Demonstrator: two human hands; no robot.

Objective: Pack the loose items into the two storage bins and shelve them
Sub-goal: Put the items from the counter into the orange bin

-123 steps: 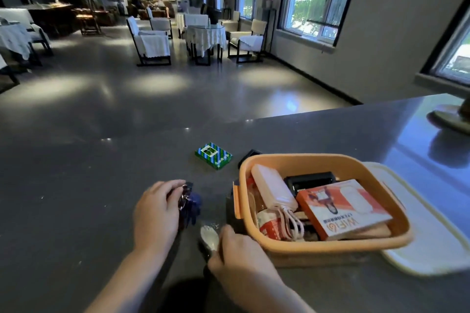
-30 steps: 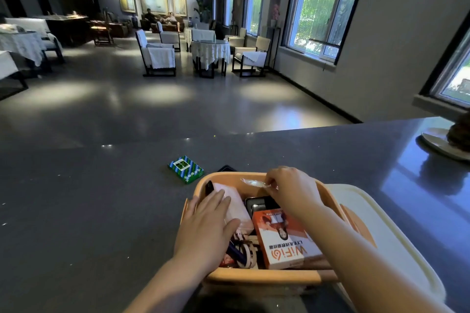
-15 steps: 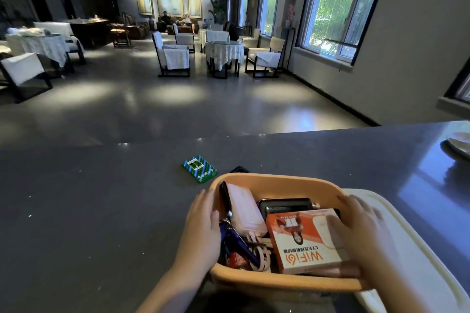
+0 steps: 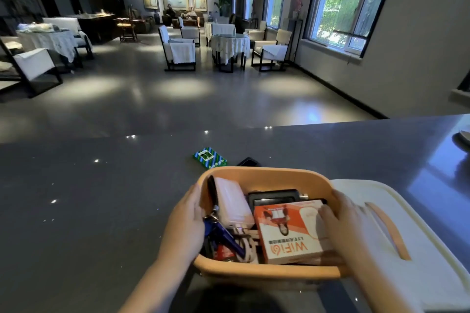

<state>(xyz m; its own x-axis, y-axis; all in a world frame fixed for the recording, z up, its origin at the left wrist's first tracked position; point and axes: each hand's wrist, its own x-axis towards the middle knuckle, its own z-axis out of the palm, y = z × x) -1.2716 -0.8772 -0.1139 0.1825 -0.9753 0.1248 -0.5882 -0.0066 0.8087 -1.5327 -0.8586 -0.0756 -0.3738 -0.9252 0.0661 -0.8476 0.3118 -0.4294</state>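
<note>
Both hands, left hand [image 4: 187, 221] and right hand [image 4: 346, 216], grip the orange bin [image 4: 267, 273] sides.

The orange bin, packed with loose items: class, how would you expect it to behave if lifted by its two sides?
The orange bin is probably weighty for its size, being crowded with a WiFi box and a white power bank. Its thin rim may flex. Both hands, left hand and right hand, grip opposite sides, so it should stay level.
</note>
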